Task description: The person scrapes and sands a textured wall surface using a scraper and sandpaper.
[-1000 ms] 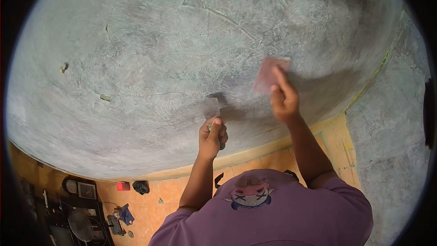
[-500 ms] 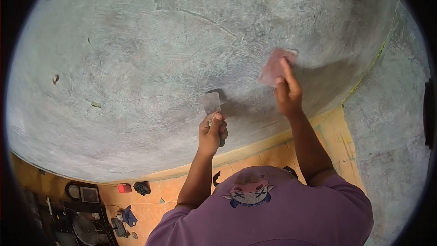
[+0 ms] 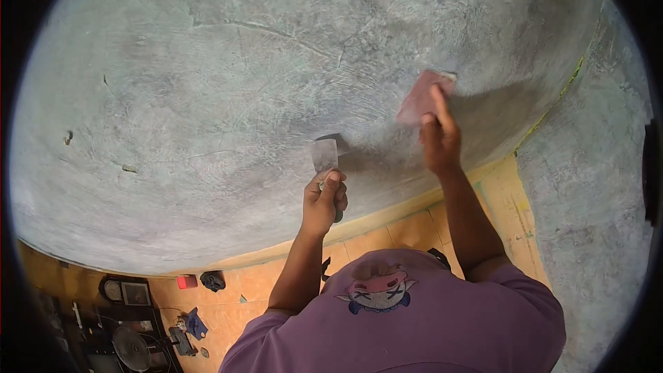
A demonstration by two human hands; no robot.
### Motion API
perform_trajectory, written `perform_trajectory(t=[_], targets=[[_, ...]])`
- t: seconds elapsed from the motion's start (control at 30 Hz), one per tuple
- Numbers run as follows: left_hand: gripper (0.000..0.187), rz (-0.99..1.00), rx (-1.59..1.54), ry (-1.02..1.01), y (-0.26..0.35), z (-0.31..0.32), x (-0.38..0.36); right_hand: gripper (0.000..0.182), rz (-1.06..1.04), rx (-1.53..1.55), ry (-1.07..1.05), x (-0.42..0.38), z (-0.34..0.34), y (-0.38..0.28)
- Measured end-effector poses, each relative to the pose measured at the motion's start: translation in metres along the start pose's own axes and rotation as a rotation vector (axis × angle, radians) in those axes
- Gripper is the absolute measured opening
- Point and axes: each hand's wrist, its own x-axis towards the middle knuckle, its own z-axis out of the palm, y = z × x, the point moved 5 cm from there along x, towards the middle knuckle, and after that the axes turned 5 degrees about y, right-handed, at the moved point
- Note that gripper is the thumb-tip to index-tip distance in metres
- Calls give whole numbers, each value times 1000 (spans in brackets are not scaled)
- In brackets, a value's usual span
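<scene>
My left hand is closed around the dark handle of a putty knife. Its grey blade points up, just in front of the wall. In my right hand is a flat, pinkish putty spreader, tilted, with my forefinger laid along its face. A whitish smear shows at the spreader's upper right corner. The spreader appears to lie against the grey-green wall, which has a rough, streaked surface and a long crack. Shadows of both hands fall on the wall to their right.
A second wall meets this one at a corner on the right. Orange floor tiles run along the base. At lower left are a red box, a black bundle, a fan and a blue cloth.
The wall's marks have shifted left in view as the camera turned slightly. My right hand with the spreader has moved a little to the right; my left hand keeps its hold.
</scene>
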Motion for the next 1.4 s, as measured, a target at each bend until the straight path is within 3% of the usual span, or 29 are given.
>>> perform_trajectory(t=[0.13, 0.2, 0.23, 0.3, 0.33, 0.4, 0.47, 0.53, 0.6, 0.67, 0.8, 0.87, 1.0, 1.13, 1.2, 1.27, 1.37, 1.4], targets=[[27, -10, -6, 17, -8, 6, 1, 41, -43, 24, 40, 2, -4, 6], [27, -13, 2, 12, -10, 9, 3, 40, -276, -120, -118, -17, 14, -2], [26, -14, 9, 4, -11, 11, 4, 40, -271, -119, -116, -21, 16, 2], [26, -14, 9, 2, -12, 14, 5, 39, -350, -164, -308, -30, 27, 7], [25, -9, 4, 0, -12, 15, 6, 39, -346, -160, -308, -26, 25, 11], [26, -5, 40, 5, -13, 16, 6, 39, -375, -153, -28, -6, 0, 18], [27, 0, 73, 6, -15, 18, 7, 40, -300, -177, 30, 7, -16, 15], [24, -15, 3, 14, -18, 19, 8, 40, 77, 118, 31, 14, -24, 27], [24, -18, 6, 19, -20, 23, 9, 40, 87, 145, 36, 7, -15, 25], [24, -19, 11, 21, -20, 27, 10, 41, -448, -160, -127, -7, 3, 7], [24, -9, 15, 31, -18, 31, 12, 41, -392, -133, -302, -10, 5, 17], [24, -7, 20, 37, -19, 30, 12, 43, -243, -58, -35, 7, -21, 27], [24, -28, 8, 18, -27, 33, 12, 46, -66, 231, 134, 22, -43, 31], [23, -32, 41, 34, -28, 39, 14, 47, -49, 191, 5, 4, -24, 35], [23, -28, 43, 28, -27, 41, 15, 46, -252, 14, -275, -6, -4, 30], [22, -25, 46, 24, -26, 42, 16, 45, -254, -30, -255, -2, -13, 36], [23, -8, 39, 30, -27, 42, 15, 48, -29, 309, 92, 18, -41, 40], [23, -11, 29, 40, -29, 42, 15, 48, -28, 308, 87, 23, -43, 38]])
